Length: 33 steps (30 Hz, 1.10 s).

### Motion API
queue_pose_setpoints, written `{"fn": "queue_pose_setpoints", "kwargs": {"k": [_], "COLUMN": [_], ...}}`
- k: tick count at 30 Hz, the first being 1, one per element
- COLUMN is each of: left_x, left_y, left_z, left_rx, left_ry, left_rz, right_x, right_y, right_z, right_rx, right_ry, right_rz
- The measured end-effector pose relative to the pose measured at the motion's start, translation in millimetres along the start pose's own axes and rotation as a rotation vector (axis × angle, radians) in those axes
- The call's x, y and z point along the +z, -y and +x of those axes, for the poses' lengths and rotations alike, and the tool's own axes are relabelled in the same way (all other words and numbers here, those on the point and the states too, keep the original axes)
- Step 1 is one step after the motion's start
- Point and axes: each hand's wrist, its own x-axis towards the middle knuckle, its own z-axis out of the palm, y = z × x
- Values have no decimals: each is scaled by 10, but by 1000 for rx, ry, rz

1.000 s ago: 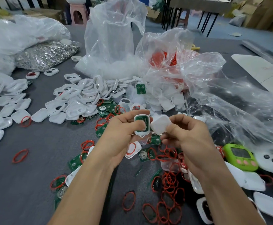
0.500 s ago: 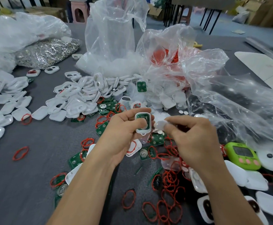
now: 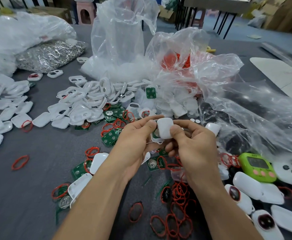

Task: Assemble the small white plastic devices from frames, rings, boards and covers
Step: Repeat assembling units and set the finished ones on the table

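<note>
Cover meets frame, both hands close together.

Past the rings [image 3: 178,194] on the worktop [image 3: 29,196], the left hand [image 3: 134,142] pinches the frame [image 3: 156,138] and the right hand [image 3: 193,146] pinches the cover [image 3: 165,128]. The cover lies tilted on the frame, a bit up and right. The frame's low left corner peeks out, so I think the cover must slide that way.

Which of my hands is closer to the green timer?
Right. The right hand, pinching the cover, is left of the green timer; the left hand, holding the frame, is farther left.
</note>
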Motion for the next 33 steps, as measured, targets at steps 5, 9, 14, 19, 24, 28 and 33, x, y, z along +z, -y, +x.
{"fn": "queue_pose_setpoints", "kwargs": {"k": [5,9,14,19,24,28,33], "left_x": [6,-3,-14,-31,-17,-9,10], "left_y": [-15,-9,0,18,22,15,12], "left_z": [-12,-1,-1,-3,-17,-17,-18], "left_rx": [-34,-39,-33,-23,-11,-23,-16], "left_ry": [26,34,62,81,71,67,95], "left_rz": [-36,-31,-21,18,30,-35,-121], "right_x": [24,76,112,156,224,235,239], "right_y": [1,9,44,94,147,166,206], "right_z": [-27,-64,-105,-149,-207,-280,-325], "right_rx": [-129,-230,-317,-336,-313,-399,-393], "right_ry": [-72,-137,-146,-78,-56,-133,-90], "right_rz": [-279,-428,-607,-844,-957,-957,-979]}}
